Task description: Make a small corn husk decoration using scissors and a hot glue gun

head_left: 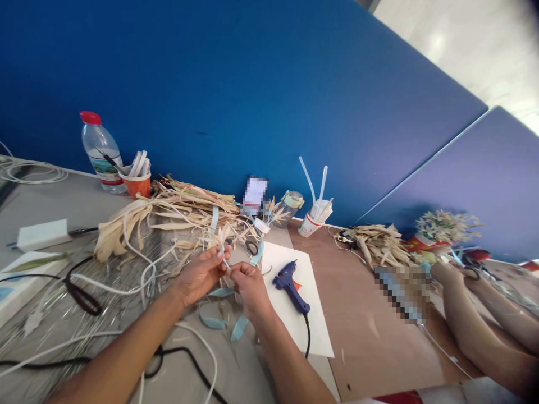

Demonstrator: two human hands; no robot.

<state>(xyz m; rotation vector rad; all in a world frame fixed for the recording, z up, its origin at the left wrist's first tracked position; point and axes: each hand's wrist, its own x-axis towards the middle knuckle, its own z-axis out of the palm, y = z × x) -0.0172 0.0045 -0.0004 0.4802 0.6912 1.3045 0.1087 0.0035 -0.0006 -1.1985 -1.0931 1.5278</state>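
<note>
Between the fingertips of my left hand is a small corn-husk flower, its pale petals pointing up and its stem wrapped in light blue. My right hand pinches the lower part of that light blue stem, close to the left fingertips. Several light blue paper strips lie on the table below my hands. To the right, a dark blue glue gun rests on a white sheet. Just past my fingers are scissors, partly covered.
Dried corn husks are piled behind my hands. White and black cables cross bundled wires at left. A bottle, a pen cup, a phone, a jar and a straw cup line the partition. Another person's arms are at right.
</note>
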